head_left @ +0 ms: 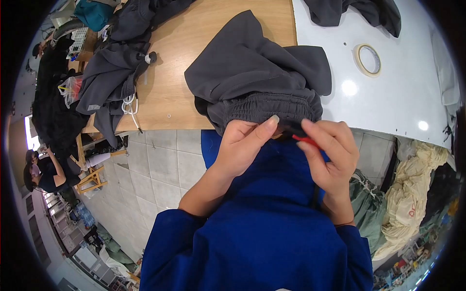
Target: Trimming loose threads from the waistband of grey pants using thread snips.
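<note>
A dark grey garment (257,72) is pinched by the left hand (245,145) at its elastic waistband, which runs left-right; a red tool (306,141), tip pointing left, is gripped by the right hand (330,155).

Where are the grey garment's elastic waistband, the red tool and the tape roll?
elastic waistband (264,107), head view, on the gathered band's middle.
red tool (305,140), head view, on the red part at the right hand's fingers.
tape roll (359,62), head view, on its left rim.

Garment workshop: clothing heaps (111,72) on worktable (170,92), fabric bundles (412,194) on floor.
</note>
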Tool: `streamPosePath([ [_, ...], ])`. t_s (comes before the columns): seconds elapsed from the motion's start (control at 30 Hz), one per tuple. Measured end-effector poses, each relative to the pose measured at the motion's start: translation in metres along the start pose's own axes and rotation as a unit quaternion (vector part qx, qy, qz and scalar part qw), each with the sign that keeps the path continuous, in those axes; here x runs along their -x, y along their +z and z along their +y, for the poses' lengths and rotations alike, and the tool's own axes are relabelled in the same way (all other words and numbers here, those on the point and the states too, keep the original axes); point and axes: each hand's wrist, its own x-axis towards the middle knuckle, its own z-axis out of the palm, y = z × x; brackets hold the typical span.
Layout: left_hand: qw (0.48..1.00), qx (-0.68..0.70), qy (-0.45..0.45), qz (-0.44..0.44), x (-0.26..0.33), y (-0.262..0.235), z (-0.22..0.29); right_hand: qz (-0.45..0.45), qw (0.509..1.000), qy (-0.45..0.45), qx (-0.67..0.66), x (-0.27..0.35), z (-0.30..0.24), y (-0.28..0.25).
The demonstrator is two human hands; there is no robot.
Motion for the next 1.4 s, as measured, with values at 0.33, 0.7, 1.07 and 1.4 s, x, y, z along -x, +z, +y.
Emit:
streamPosePath([
  [0.33,0.998,-0.046,0.032,0.001,-0.001,0.001,0.0,-0.014,0.999,-0.002,0.03,-0.008,0.004,-0.012],
  [0.7,0.997,-0.052,0.031,-0.038,0.002,0.001,0.008,-0.051,0.997,-0.026,0.045,-0.012,0.003,-0.013],
  [1.07,0.999,-0.044,0.013,-0.023,0.004,-0.005,0.006,-0.041,0.999,-0.008,0.014,-0.01,0.007,-0.014],
  [1.4,0.998,-0.059,0.01,-0.013,0.007,-0.008,0.003,-0.058,0.998,-0.031,0.02,-0.01,0.011,-0.009],
])
